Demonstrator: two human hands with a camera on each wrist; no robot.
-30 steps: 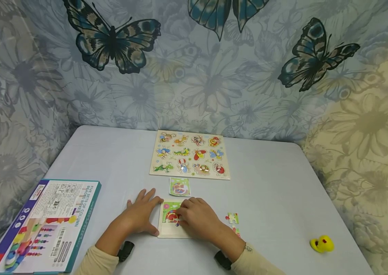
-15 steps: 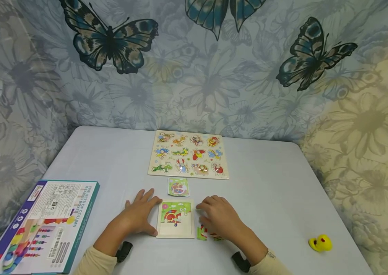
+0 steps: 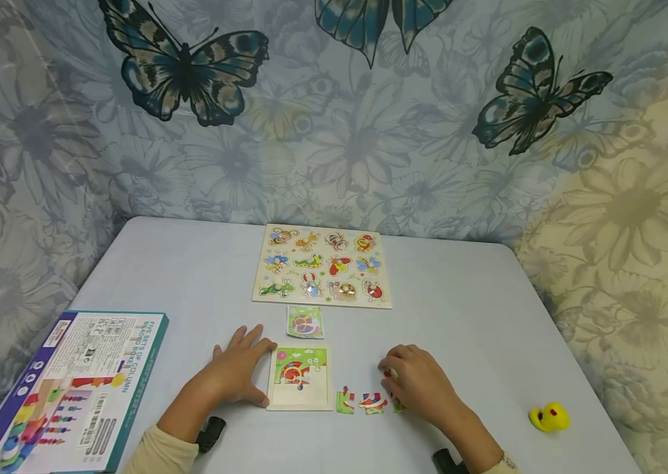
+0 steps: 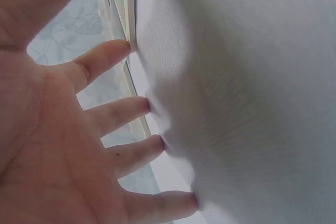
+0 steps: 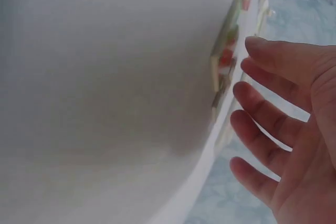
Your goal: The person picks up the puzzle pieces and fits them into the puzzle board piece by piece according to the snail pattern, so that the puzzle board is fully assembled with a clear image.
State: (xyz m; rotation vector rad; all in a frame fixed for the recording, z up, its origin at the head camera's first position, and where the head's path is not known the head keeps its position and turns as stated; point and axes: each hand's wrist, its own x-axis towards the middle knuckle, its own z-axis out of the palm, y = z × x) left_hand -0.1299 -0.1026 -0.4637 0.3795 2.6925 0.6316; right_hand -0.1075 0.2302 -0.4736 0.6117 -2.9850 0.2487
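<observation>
In the head view a small square jigsaw tray [image 3: 316,399] lies on the table, its upper part filled with joined pieces [image 3: 295,372] in green and red. My left hand [image 3: 233,375] has its fingers spread, with index finger and thumb touching the tray's left side. The left wrist view shows those fingers [image 4: 118,111] fairly straight, tips down on the cloth. My right hand [image 3: 419,388] hovers over loose jigsaw pieces, one of them partly hidden under it. In the right wrist view its fingers [image 5: 262,135] bend loosely beside a puzzle piece [image 5: 226,51], apparently not gripping it.
Two loose jigsaw pieces, a green one [image 3: 345,400] and a red-striped one [image 3: 372,403], lie right of the tray. Behind it are a picture card [image 3: 305,322] and an insect peg board [image 3: 322,265]. A large box [image 3: 73,388] lies left, a yellow toy duck [image 3: 549,417] right.
My right hand has moved off the tray to the right, over the loose pieces. The pieces close to the tray have come into sight. My left hand stays at the tray's edge.
</observation>
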